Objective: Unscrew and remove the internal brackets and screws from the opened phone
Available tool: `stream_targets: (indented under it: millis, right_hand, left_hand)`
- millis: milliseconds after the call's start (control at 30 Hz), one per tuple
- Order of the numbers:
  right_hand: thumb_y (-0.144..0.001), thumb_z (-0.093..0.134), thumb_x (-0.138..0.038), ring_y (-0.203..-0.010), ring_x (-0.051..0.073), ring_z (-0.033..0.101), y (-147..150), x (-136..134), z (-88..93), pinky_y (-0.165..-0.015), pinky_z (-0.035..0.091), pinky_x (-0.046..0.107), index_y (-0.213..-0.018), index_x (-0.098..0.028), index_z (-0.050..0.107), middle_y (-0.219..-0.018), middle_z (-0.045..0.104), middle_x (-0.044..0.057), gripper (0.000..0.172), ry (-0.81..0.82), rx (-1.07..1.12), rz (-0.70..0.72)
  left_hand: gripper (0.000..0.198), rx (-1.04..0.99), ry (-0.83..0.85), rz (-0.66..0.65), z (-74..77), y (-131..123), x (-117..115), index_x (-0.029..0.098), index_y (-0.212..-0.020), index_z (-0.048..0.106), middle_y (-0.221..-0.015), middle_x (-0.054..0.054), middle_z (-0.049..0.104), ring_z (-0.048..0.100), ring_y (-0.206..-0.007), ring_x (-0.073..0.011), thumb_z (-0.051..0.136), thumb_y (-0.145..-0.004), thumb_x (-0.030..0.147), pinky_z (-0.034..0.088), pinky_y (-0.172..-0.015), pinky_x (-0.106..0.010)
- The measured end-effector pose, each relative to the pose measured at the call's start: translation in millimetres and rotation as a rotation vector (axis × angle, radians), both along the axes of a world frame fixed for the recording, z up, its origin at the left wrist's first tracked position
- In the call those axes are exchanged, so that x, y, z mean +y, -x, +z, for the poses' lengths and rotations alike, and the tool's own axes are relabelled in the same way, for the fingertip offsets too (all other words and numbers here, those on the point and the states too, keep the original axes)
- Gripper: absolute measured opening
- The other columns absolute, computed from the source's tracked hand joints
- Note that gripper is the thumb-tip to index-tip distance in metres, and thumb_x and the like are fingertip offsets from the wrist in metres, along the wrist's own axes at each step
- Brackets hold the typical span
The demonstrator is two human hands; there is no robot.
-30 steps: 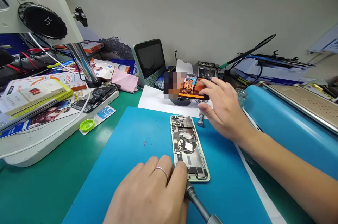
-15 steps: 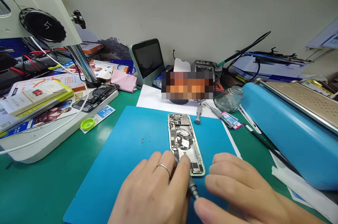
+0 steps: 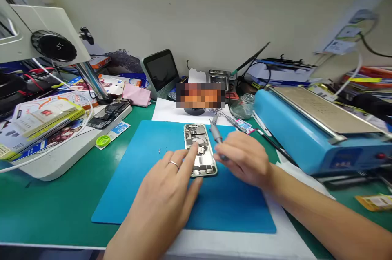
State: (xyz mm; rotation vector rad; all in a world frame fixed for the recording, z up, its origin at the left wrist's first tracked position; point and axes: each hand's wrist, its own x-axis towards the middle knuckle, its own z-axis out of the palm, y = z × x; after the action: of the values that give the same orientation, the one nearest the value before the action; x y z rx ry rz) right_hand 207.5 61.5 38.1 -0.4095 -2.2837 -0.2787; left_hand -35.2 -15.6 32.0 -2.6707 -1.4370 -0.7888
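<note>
An opened smartphone (image 3: 206, 160) lies on the blue mat (image 3: 147, 137), its boards and inner parts bare. My left hand (image 3: 167, 186) rests over the phone's lower left side, fingers stretched out, the index fingertip over its inside and the thumb near its bottom edge. A ring is on one finger. My right hand (image 3: 248, 158) is closed round a grey precision screwdriver (image 3: 216, 134) beside the phone's right edge, its thin tip pointing up and away. A few tiny screw-like bits (image 3: 159, 151) lie on the mat to the left.
A blue heating-plate machine (image 3: 288, 129) stands at right. A glass jar (image 3: 243, 106), tweezers (image 3: 237, 124) and a screen device (image 3: 162, 72) are at the back. On the left are a microscope stand (image 3: 92, 82), a green cap (image 3: 103, 141) and another opened phone (image 3: 110, 113).
The screwdriver, earlier by my left hand, is now in my right hand, raised beside the phone. My left hand's fingers have straightened over the phone. The view has shifted and pulled back.
</note>
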Motion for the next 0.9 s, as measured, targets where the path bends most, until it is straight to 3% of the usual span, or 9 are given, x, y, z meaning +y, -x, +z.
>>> stream_targets:
  millis: [100,267,467,700,800,900]
  right_hand:
    - [-0.104,0.069,-0.037,-0.104,0.022,0.074,-12,16,-12.4,-0.087,0.065,0.041,-0.131,-0.018,0.067,-0.127,0.072,0.009,0.033,0.044,-0.029,-0.129]
    - [-0.104,0.069,-0.038,-0.111,0.024,0.072,-21,29,-19.4,-0.094,0.064,0.046,-0.134,-0.020,0.066,-0.134,0.070,0.010,0.035,0.129,-0.079,-0.262]
    - [-0.104,0.069,-0.038,-0.113,0.025,0.072,-24,29,-15.5,-0.095,0.064,0.047,-0.134,-0.020,0.066,-0.136,0.069,0.011,0.035,0.210,-0.154,-0.272]
    - [-0.104,0.069,-0.038,-0.114,0.025,0.072,-31,30,-3.7,-0.096,0.064,0.047,-0.134,-0.019,0.066,-0.136,0.069,0.011,0.036,0.287,-0.315,-0.191]
    - [-0.103,0.070,-0.039,-0.113,0.025,0.072,-33,27,-0.6,-0.095,0.064,0.047,-0.135,-0.019,0.066,-0.135,0.069,0.011,0.037,0.336,-0.391,-0.123]
    - [-0.103,0.070,-0.039,-0.113,0.025,0.072,-35,23,-3.8,-0.095,0.064,0.047,-0.135,-0.019,0.066,-0.135,0.069,0.011,0.038,0.379,-0.390,-0.090]
  left_hand:
    - [0.050,-0.001,0.003,-0.024,-7.4,1,0,0.018,-0.158,0.041,-0.142,-0.014,0.065,0.064,-0.123,-0.0350,0.051,-0.110,0.028,0.060,-0.097,-0.054]
    - [0.046,0.008,0.016,-0.028,-17.3,1,-8,0.015,-0.155,0.049,-0.150,-0.017,0.060,0.058,-0.134,-0.0375,0.049,-0.111,0.030,0.056,-0.106,-0.057]
    - [0.045,0.006,0.033,0.058,-29.6,16,-41,0.017,-0.152,0.054,-0.151,-0.014,0.061,0.054,-0.141,-0.0337,0.048,-0.112,0.037,0.051,-0.117,-0.054]
    - [0.050,-0.052,-0.020,0.235,-45.1,23,-71,0.017,-0.156,0.050,-0.162,-0.020,0.050,0.045,-0.150,-0.0431,0.055,-0.109,0.037,0.048,-0.116,-0.064]
    - [0.053,-0.112,-0.024,0.241,-37.4,24,-75,0.022,-0.159,0.044,-0.167,-0.018,0.042,0.043,-0.153,-0.0415,0.055,-0.110,0.037,0.051,-0.114,-0.061]
    - [0.054,-0.182,-0.008,0.171,-13.2,27,-61,0.027,-0.161,0.040,-0.166,-0.015,0.046,0.050,-0.150,-0.0307,0.054,-0.111,0.038,0.055,-0.113,-0.046]
